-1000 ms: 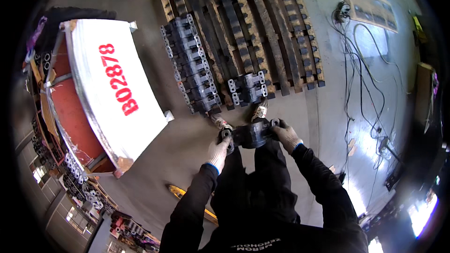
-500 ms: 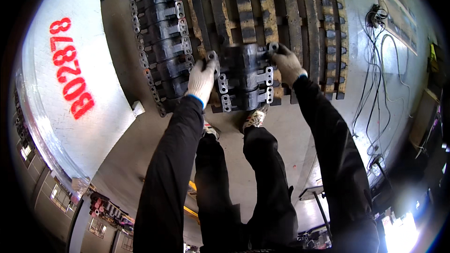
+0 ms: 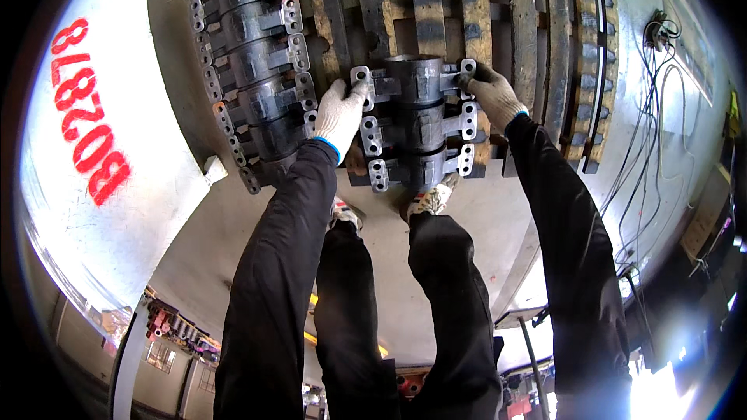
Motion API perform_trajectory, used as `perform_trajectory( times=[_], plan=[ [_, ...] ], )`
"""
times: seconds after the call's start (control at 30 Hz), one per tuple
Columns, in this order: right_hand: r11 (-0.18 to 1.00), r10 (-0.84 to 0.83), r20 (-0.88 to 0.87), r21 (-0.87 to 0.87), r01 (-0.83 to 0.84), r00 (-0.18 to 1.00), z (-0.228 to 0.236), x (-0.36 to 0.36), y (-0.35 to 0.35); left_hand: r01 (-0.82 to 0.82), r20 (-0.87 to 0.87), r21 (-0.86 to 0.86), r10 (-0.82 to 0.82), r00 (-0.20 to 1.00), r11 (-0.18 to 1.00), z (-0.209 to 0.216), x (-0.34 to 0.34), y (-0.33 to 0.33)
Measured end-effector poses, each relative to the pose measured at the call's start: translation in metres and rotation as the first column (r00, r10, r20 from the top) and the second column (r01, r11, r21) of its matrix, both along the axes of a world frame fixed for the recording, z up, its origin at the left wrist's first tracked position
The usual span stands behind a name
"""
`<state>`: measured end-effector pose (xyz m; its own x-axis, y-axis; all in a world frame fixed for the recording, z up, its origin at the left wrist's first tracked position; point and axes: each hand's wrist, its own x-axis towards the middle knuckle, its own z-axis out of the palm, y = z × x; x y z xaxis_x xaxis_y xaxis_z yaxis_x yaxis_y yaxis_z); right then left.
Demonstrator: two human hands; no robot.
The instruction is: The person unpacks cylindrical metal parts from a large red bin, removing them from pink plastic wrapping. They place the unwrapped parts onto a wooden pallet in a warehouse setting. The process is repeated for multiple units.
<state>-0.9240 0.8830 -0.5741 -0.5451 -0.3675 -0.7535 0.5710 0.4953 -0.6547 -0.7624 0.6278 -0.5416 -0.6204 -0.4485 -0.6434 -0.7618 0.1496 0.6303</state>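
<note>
Both my hands wear white knit gloves with blue cuffs. Between them is a dark metal casting (image 3: pixel 414 79) with a rounded cylindrical body and light flanged ears with bolt holes. My left hand (image 3: pixel 342 113) is closed on its left ear, and my right hand (image 3: pixel 490 92) grips the right ear, thumb and fingers partly hidden. It lies at the far end of a short row, against a second casting (image 3: pixel 420 128) of the same kind. Nearest my feet is a third casting (image 3: pixel 424 169). The row rests on a wooden slatted pallet (image 3: pixel 476 12).
A longer row of like castings (image 3: pixel 261 62) runs along the pallet's left side. Further left stands a large white panel (image 3: pixel 124 0) with red markings. Cables (image 3: pixel 642 132) trail over the floor at right. My shoes (image 3: pixel 432 198) stand just before the pallet's near edge.
The far casting, blurred at its far edge before, now shows sharply in line with the row. Both hands still hold its ears. The whole view has shifted slightly.
</note>
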Motion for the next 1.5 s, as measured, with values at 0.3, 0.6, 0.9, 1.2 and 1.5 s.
perform_trajectory(
  times=[0.3,0.6,0.9,1.2,1.5],
  plan=[
    [0.997,-0.073,0.112,-0.022,0.076,0.991,0.002,0.011,0.008,-0.044,0.056,0.127,0.037,0.998,0.991,0.013,0.009,0.007],
    [0.988,-0.147,0.144,-0.019,0.152,0.978,0.002,0.034,0.023,-0.178,0.114,0.205,0.157,0.981,0.963,0.014,0.024,0.024],
    [0.983,-0.178,0.126,-0.028,0.182,0.976,0.000,0.041,0.029,-0.052,0.017,0.059,0.051,0.999,0.997,0.005,0.032,0.023],
    [0.970,-0.235,0.115,-0.036,0.241,0.965,0.001,0.050,0.033,0.005,-0.029,-0.006,-0.005,1.000,1.000,0.002,0.029,0.024],
    [0.952,-0.298,0.115,-0.034,0.303,0.948,-0.002,0.057,0.036,-0.111,0.057,0.132,0.104,0.993,0.985,0.019,0.014,0.030]
  ],
)
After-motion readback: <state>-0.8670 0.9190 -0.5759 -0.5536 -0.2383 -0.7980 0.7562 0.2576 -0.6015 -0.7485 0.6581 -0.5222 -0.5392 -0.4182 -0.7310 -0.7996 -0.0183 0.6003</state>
